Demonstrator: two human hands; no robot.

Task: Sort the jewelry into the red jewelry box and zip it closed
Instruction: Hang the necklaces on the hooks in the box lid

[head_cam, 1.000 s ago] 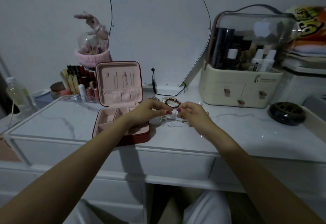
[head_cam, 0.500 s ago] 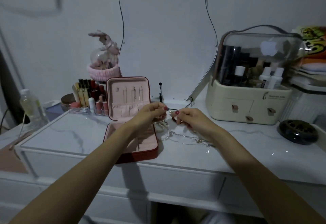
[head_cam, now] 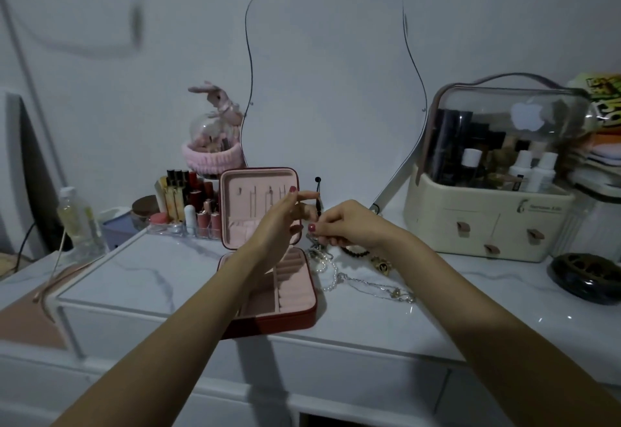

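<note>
reaching forward from the bottom of the view, two bare forearms meet above a white marble-patterned surface (head_cam: 141, 279). the left hand (head_cam: 285, 215) is raised in front of the upright lid of the red jewelry box (head_cam: 268, 292), its fingers (head_cam: 307, 195) held out fairly straight and loose, gripping nothing that can be made out. the right hand (head_cam: 349, 225) sits just beside it, fingers curled and pinching a small piece of jewelry (head_cam: 314, 237) at the fingertips; the piece is too small and dark to identify. both hands have red-painted nails.

the jewelry box lies open on the surface below the left forearm, its pink lining showing, with ring rolls and compartments in the base and small hooks inside the lid. just to the right of the box, more jewelry lies loose on the surface: a pearl strand (head_cam: 327, 270), a silver chain (head_cam: 379, 289), a dark beaded bracelet (head_cam: 356, 252) and a small gold piece (head_cam: 381, 264).

behind the box stand a clear organiser of lipsticks (head_cam: 188, 205) and a glass dome with a pink plush rabbit (head_cam: 215, 131). a wavy-edged mirror (head_cam: 329, 90) leans against the wall. to the right sits a cream cosmetic case (head_cam: 490, 221) with a clear lid, and a dark round dish (head_cam: 588, 277) lies near the right edge. a plastic bottle (head_cam: 79, 218) stands at the far left.
</note>
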